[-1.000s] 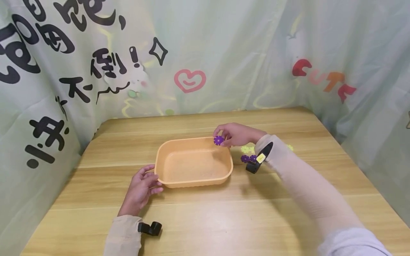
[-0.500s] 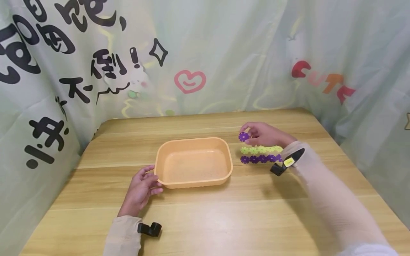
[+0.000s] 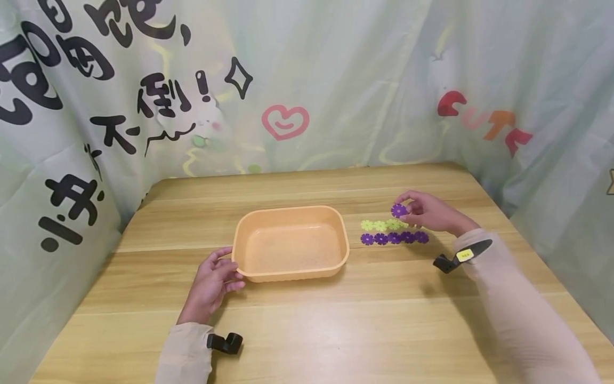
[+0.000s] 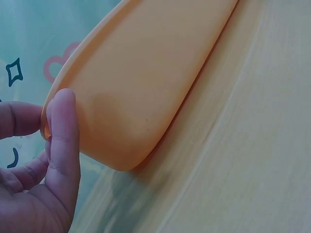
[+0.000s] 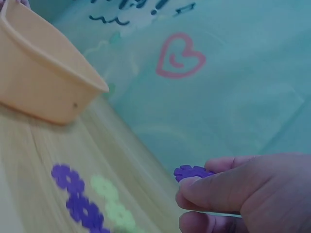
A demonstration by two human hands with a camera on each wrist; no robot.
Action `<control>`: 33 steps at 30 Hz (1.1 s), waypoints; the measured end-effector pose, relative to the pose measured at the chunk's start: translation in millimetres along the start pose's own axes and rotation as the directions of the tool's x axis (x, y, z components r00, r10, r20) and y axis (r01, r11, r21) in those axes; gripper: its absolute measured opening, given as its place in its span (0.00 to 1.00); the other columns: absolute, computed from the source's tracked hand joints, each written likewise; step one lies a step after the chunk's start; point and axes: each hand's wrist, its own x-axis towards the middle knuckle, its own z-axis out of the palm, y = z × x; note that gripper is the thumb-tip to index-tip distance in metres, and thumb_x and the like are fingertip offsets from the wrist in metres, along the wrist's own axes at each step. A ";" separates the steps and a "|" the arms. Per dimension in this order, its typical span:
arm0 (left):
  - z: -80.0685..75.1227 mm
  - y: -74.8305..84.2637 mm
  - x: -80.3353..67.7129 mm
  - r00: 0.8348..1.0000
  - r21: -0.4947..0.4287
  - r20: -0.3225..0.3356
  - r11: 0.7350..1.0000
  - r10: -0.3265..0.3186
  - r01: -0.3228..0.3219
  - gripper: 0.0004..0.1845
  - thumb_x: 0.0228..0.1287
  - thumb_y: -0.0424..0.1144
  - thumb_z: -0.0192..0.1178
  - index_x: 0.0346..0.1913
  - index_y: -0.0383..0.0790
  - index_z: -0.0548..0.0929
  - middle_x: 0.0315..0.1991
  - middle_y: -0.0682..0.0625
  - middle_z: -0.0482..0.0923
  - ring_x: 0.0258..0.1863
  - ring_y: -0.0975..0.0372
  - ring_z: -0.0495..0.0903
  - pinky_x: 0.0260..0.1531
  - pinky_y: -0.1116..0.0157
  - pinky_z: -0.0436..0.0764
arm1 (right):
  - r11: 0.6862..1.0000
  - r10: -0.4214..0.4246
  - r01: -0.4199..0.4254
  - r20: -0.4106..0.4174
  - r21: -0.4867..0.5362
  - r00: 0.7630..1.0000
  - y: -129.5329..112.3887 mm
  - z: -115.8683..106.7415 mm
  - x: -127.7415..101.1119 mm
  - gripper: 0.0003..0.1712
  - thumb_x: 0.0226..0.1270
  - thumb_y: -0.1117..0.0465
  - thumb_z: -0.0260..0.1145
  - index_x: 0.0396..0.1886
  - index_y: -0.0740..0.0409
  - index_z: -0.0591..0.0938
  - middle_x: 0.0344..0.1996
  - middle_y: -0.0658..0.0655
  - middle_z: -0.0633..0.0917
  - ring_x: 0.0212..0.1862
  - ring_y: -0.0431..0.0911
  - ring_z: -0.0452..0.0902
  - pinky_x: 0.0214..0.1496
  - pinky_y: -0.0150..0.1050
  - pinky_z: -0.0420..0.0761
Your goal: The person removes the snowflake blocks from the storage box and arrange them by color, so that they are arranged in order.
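Observation:
In the head view an orange plastic basin (image 3: 290,246) sits mid-table. My left hand (image 3: 209,285) holds its left end, and the left wrist view has the thumb (image 4: 64,131) over the rim with fingers on the other side. My right hand (image 3: 431,213) pinches a purple flower-shaped disc (image 3: 398,210) between thumb and fingers, raised above the table to the right of the basin. Beneath it lies a row of yellow-green notched discs (image 3: 380,225), partly covered by the hand. Nearer me runs a row of purple notched discs (image 3: 394,238).
The wooden table (image 3: 307,325) ends at a printed curtain (image 3: 345,80) hanging behind and along both sides. A black camera mount is strapped to each wrist.
My right hand has carried the purple disc rightward from the basin's far right corner to above the yellow-green row, uncovering the rows. The left hand and basin stayed put.

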 end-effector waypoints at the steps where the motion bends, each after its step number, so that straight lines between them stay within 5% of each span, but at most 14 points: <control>1: 0.1 -0.1 0.1 1.000 0.001 -0.001 1.000 0.000 0.000 0.25 0.68 0.23 0.49 0.66 0.33 0.59 0.39 0.45 0.70 0.25 0.63 0.78 0.26 0.68 0.86 | 1.000 0.015 -0.015 -0.009 -0.001 1.000 3.3 -0.7 -3.0 0.21 0.66 0.70 0.63 0.58 0.65 0.72 0.34 0.66 0.81 0.34 0.59 0.80 0.31 0.47 0.84; 10: 1.1 1.1 0.2 1.000 0.003 0.001 1.000 -0.004 0.004 0.26 0.68 0.23 0.49 0.67 0.33 0.58 0.39 0.45 0.70 0.26 0.63 0.77 0.27 0.68 0.86 | 0.996 0.081 -0.078 -0.051 0.053 0.995 32.5 -7.1 -29.1 0.24 0.65 0.70 0.64 0.59 0.68 0.70 0.30 0.61 0.79 0.28 0.49 0.76 0.27 0.40 0.82; 17: 1.0 1.2 0.3 1.000 0.000 -0.002 1.000 -0.007 0.007 0.26 0.68 0.23 0.49 0.67 0.33 0.58 0.39 0.45 0.70 0.25 0.63 0.77 0.26 0.68 0.86 | 0.993 0.120 -0.120 -0.093 0.007 0.988 49.9 -11.8 -44.5 0.24 0.65 0.69 0.65 0.59 0.68 0.70 0.36 0.63 0.81 0.33 0.51 0.80 0.29 0.40 0.84; 33: 0.4 -0.3 -1.0 1.000 -0.010 -0.003 1.000 0.002 -0.002 0.25 0.68 0.23 0.49 0.67 0.33 0.59 0.38 0.45 0.71 0.25 0.63 0.78 0.25 0.68 0.86 | 0.982 0.150 -0.159 -0.090 -0.103 0.985 68.1 -7.5 -59.3 0.20 0.64 0.70 0.64 0.54 0.69 0.71 0.27 0.57 0.78 0.26 0.47 0.74 0.25 0.36 0.79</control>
